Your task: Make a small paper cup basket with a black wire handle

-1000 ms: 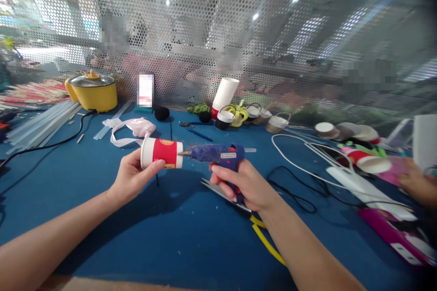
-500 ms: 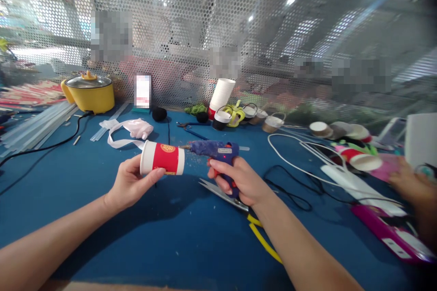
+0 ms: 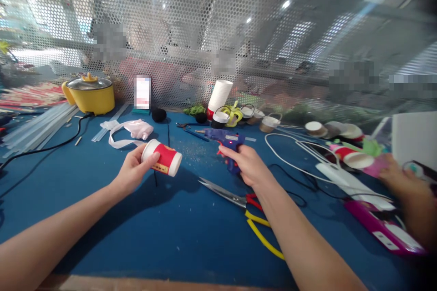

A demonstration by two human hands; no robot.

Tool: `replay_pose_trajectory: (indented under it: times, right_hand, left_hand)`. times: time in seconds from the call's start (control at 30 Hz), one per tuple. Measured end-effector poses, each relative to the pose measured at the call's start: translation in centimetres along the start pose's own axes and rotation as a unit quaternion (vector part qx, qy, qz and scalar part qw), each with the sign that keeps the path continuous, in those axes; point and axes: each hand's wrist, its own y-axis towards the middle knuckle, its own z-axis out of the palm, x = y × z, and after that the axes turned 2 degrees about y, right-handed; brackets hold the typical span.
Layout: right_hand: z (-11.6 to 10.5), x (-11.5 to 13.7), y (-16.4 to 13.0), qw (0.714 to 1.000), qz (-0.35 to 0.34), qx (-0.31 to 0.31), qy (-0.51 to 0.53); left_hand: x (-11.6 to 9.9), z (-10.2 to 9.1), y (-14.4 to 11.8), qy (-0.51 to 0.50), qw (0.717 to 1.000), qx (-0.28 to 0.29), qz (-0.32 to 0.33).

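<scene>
My left hand (image 3: 134, 168) is closed around a red and white paper cup (image 3: 162, 158), held on its side above the blue table, with the thumb across its red band. In my right hand (image 3: 248, 159) is a blue hot glue gun (image 3: 226, 139); its nozzle points left and a small red light shows on its body. A gap separates the nozzle from the cup. Below the glue gun lie scissors (image 3: 225, 193) with red and yellow handles, partly behind my right forearm. White ribbon (image 3: 119, 142) rests on the table just behind the cup.
At the back left stands a yellow electric pot (image 3: 92, 100), near clear glue sticks (image 3: 37, 129). A phone (image 3: 142, 93), stacked paper cups (image 3: 220, 95) and small buckets (image 3: 269, 122) line the mesh screen. Cables and a magenta power strip (image 3: 375, 227) lie right, beside another person's hand (image 3: 399, 179).
The glue gun has moved up and right, away from the cup. My left hand has tilted the cup so its right end dips lower.
</scene>
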Motion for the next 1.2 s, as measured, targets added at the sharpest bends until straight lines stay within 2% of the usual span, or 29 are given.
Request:
replay_pose_trajectory:
  times: [0.1,0.17,0.23,0.33,0.47,0.53,0.7,0.77,0.83,0.9,0.93,1.03,1.1,1.17,1.2]
  right_hand:
    - [-0.8,-1.0,1.7,0.979,-0.023,-0.05,-0.197]
    - [-1.0,-1.7,2.8,0.943,-0.019,-0.047,-0.329]
    - [-0.9,-2.3,3.8,0.912,-0.004,-0.041,-0.408]
    - [-0.6,-2.9,4.8,0.893,0.014,-0.036,-0.449]
    - [0.1,-3.6,5.4,0.864,0.035,-0.034,-0.501]
    - [0.4,-3.9,5.4,0.852,0.041,-0.043,-0.521]
    - [0.4,-3.8,4.5,0.826,0.052,-0.09,-0.553]
    - [0.6,-3.3,3.8,0.817,0.01,-0.111,-0.565]
    - [1.1,-2.4,3.1,0.829,-0.09,-0.09,-0.544]
    - [2.2,-1.6,2.4,0.872,-0.165,0.0,-0.46]
    - [2.8,-1.2,2.1,0.892,-0.18,0.054,-0.41]
    - [4.7,-0.7,1.3,0.918,-0.184,0.178,-0.302]
    - [5.5,-0.8,1.0,0.92,-0.181,0.205,-0.281]
    - [5.8,-1.0,0.9,0.92,-0.18,0.208,-0.278]
    - [5.8,-1.2,0.9,0.921,-0.178,0.208,-0.277]
  left_hand:
    - [0.1,0.3,0.4,0.007,0.999,0.032,-0.03]
    - [0.2,0.6,0.8,0.014,0.998,0.039,-0.045]
    - [0.4,0.8,1.3,0.022,0.997,0.049,-0.055]
    - [0.5,1.1,2.2,0.061,0.992,0.083,-0.074]
    - [0.9,1.8,3.7,0.12,0.973,0.165,-0.106]
    - [1.2,2.3,4.4,0.123,0.969,0.182,-0.109]
    - [2.5,3.2,5.6,0.13,0.978,0.146,-0.078]
    - [3.1,3.4,5.7,0.132,0.984,0.109,-0.048]
    - [3.6,3.6,5.8,0.137,0.988,0.069,-0.026]
    - [4.1,3.6,5.8,0.152,0.987,0.057,-0.014]
    - [4.2,3.5,5.7,0.166,0.984,0.061,-0.007]
    - [3.7,2.7,5.5,0.254,0.962,0.09,0.045]
    - [2.7,1.6,5.3,0.343,0.93,0.094,0.096]
    - [1.4,0.0,4.9,0.41,0.901,0.085,0.114]
    - [0.8,-0.8,4.7,0.438,0.884,0.106,0.121]
